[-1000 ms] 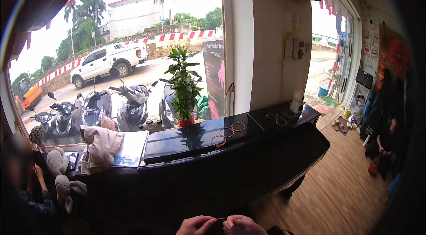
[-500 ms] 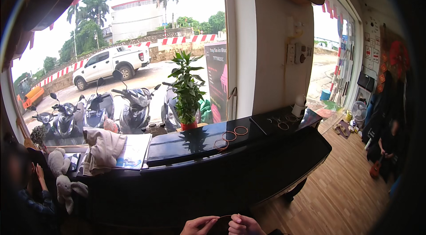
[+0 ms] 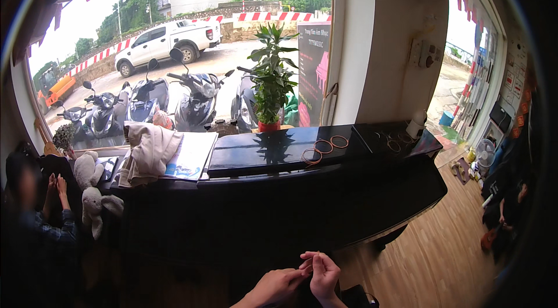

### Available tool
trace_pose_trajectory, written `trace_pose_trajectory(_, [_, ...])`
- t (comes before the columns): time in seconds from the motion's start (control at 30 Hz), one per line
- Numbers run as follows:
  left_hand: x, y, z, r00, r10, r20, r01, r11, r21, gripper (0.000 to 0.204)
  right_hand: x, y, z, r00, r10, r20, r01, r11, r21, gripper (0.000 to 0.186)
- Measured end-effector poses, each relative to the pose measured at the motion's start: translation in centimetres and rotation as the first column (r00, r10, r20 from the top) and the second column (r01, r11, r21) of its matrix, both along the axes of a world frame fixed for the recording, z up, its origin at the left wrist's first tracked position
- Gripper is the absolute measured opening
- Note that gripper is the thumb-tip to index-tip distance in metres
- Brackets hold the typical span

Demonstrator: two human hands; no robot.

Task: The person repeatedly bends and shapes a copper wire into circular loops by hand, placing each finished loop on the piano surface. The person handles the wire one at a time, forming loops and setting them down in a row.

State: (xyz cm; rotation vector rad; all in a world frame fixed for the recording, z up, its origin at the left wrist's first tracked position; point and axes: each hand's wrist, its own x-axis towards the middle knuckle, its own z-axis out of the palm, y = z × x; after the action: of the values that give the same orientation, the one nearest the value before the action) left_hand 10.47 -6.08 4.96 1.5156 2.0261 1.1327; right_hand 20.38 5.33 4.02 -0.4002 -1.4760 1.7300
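Note:
Low in the middle of the view, in front of a glossy black piano, my two hands meet. My left hand is closed, its fingertips touching the right hand. My right hand is raised slightly higher, thumb and fingers pinched together. A thin copper-coloured wire or ring was visible between the hands a moment ago; now the fingers hide nearly all of it. On the piano top beyond lie three linked-looking thin copper-coloured rings, side by side.
More thin loops and a white object lie at the piano's right end. A potted plant, papers and a beige cloth line the window side. Plush toys and a seated person are at left; another person sits at right.
My hands have risen and come together, the right one turning upward; the wire between them is now mostly covered. The whole view has shifted, placing the piano higher and further right.

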Motion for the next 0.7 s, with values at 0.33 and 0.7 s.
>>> trace_pose_trajectory(0.33, [-1.9, -1.3, 3.2, 0.962, -0.031, -0.271, 0.003, 0.995, -0.101, 0.015, -0.4, 2.5, 0.8, 0.951, 0.031, 0.308, -0.263, 0.608, 0.749, 0.012])
trace_pose_trajectory(0.7, [-3.5, -1.8, 5.1, 0.995, 0.098, 0.003, -0.098, 0.995, -0.015, 0.044, -0.5, 5.2, 5.3, 0.575, 0.53, 0.623, -0.772, 0.604, 0.199, 0.029])
